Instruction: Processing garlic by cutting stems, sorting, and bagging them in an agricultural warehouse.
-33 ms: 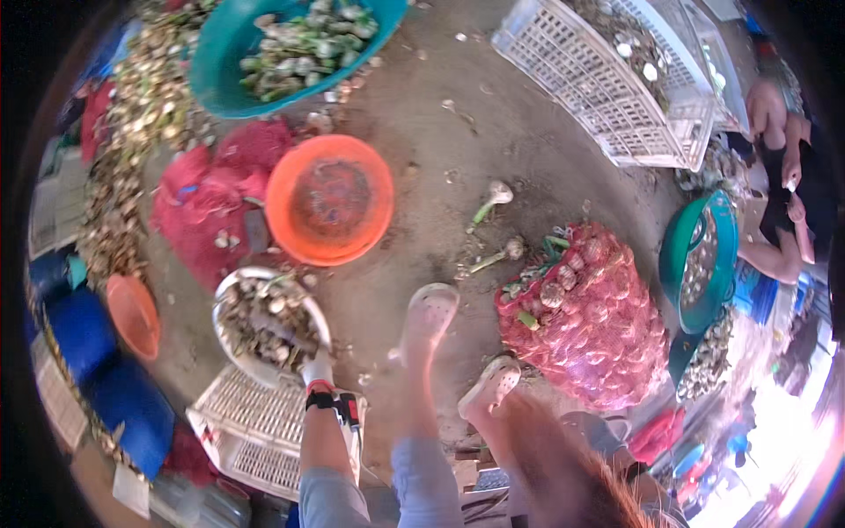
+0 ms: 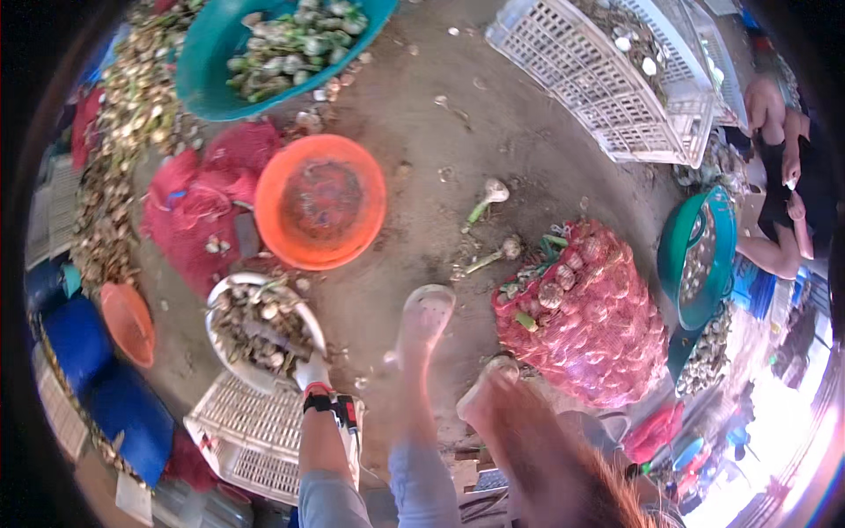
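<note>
My left hand [image 2: 310,370], in a pale glove soiled toward the fingers, reaches to the near right rim of a white bowl [image 2: 216,327]. Garlic bulbs and brown scraps [image 2: 260,321] fill that bowl. A greyish long shape lies among the scraps by the fingertips; whether it is a tool or part of the glove I cannot make out. The fingers blend into the scraps, so their grip is hidden. A dark strap with a small device sits on the wrist. My right hand is not in view.
The bowl rests against a white crate [image 2: 255,414]. An orange basin [image 2: 370,198] and red netting [image 2: 198,207] lie beyond. Two garlic bulbs [image 2: 497,190] lie near a full red mesh sack [image 2: 594,330] on the right. A teal tub [image 2: 198,84] holds garlic. Another person [image 2: 788,176] sits far right.
The view has shifted slightly, so the basin, bowl and teal tub appear a little farther left. My left hand stays at the bowl's rim, lower by a small amount in the picture.
</note>
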{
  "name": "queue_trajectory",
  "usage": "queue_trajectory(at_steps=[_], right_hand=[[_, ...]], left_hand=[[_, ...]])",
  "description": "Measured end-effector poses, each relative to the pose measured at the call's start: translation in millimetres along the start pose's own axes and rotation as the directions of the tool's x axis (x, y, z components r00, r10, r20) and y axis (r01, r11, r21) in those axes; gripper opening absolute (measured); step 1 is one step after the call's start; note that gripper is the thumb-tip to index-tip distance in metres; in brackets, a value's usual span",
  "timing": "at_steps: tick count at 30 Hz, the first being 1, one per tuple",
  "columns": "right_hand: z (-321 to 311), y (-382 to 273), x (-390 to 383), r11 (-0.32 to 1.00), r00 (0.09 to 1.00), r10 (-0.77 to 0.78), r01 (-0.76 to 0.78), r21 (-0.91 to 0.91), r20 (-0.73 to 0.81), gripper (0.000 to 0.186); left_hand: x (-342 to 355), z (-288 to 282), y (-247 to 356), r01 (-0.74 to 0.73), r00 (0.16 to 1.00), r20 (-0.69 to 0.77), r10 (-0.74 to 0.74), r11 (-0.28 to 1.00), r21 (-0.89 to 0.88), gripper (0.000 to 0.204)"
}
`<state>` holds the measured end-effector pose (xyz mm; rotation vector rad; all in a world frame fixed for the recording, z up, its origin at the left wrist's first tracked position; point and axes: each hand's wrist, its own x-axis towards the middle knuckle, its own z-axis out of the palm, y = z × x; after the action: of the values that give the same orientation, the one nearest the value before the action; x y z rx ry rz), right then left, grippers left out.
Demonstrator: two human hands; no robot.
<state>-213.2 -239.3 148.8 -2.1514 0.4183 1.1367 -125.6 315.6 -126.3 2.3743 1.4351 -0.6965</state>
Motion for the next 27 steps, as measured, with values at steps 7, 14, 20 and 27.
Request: queue_trajectory(at_steps=[7, 14, 20, 27], right_hand=[[-5.5, -84.0, 43.7, 0.899, 0.978, 0.208, -0.184, 0.397, -0.018, 0.021], [28.2, -140.8, 102.1, 0.269, 0.981, 0.195, -0.046, 0.962, -0.007, 0.017], [6.2, -86.7, 94.9, 0.204, 0.840, 0.422, 0.278, 0.939, -0.341, 0.017], [9.3, -19.9, 65.5, 0.603, 0.675, 0.693, -0.351, 0.716, -0.253, 0.033]], left_hand=[[-85.8, -61.5, 61.8, -0.008, 1.000, -0.003, 0.008, 0.566, -0.824, 0.062], [-266.9, -74.4, 194.8, -0.288, 0.303, 0.615, 0.728, 0.685, -0.670, 0.044], [-325.9, -27.6, 279.8, -0.610, -0.529, 0.609, 0.592, 0.234, -0.757, 0.051], [-293.3, 124.0, 387.8, -0.899, 0.151, 0.690, 0.708, 0.388, -0.202, 0.049]])
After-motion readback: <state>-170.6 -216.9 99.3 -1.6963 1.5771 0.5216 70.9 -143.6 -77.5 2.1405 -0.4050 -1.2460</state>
